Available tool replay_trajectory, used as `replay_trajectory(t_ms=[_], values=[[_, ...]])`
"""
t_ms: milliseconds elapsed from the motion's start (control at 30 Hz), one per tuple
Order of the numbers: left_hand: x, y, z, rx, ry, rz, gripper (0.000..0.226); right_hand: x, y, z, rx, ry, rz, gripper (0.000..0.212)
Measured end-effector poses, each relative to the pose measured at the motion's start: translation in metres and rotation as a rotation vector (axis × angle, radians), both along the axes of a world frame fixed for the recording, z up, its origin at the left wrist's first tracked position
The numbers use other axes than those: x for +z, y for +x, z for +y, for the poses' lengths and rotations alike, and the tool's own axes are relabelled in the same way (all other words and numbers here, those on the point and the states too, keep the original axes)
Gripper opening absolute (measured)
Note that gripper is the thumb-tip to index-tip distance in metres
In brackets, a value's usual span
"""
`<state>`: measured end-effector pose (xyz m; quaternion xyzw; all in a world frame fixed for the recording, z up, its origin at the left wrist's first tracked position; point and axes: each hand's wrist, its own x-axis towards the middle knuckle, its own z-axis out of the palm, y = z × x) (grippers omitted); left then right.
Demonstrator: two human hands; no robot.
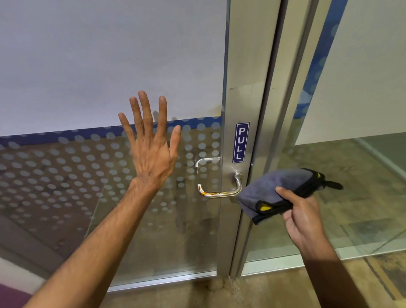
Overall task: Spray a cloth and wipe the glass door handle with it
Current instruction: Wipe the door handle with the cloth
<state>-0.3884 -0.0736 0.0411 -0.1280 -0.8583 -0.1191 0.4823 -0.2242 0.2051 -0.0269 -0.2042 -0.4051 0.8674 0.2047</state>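
A silver lever handle (221, 193) juts from the metal door frame, with orange-brown smears along its bar and at its left tip. My right hand (299, 219) grips a folded grey cloth (276, 187) with black trim and yellow corners; the cloth's left edge sits right at the handle's bend. My left hand (151, 145) is spread flat with fingers apart against the frosted glass door (69, 79), up and left of the handle. No spray bottle is in view.
A blue PULL sign (240, 142) sits on the metal frame (243, 90) above the handle. A second handle (203, 161) shows through the dotted glass. Another glass panel (368, 165) stands to the right. Brown patterned floor (208, 301) lies below.
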Motion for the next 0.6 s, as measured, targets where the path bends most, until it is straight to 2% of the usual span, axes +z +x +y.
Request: replay_trajectory(t_ms=[100, 200, 267, 367, 600], values=[[0.004, -0.002, -0.001, 0.016, -0.01, 0.011, 0.068, -0.026, -0.006, 0.002, -0.04, 0.064, -0.114, 0.063], [0.004, -0.006, -0.001, 0.034, -0.012, -0.009, 0.067, -0.049, -0.023, -0.009, -0.068, 0.278, -0.234, 0.054], [0.003, -0.009, -0.001, 0.039, -0.015, -0.02, 0.067, -0.06, -0.036, -0.024, -0.078, 0.425, -0.264, 0.057], [-0.001, -0.012, 0.0, 0.037, -0.026, -0.023, 0.066, -0.068, -0.051, -0.046, -0.071, 0.62, -0.246, 0.058], [-0.01, -0.02, 0.0, 0.059, -0.009, -0.018, 0.067, -0.088, -0.057, -0.075, 0.024, 0.729, -0.203, 0.057]])
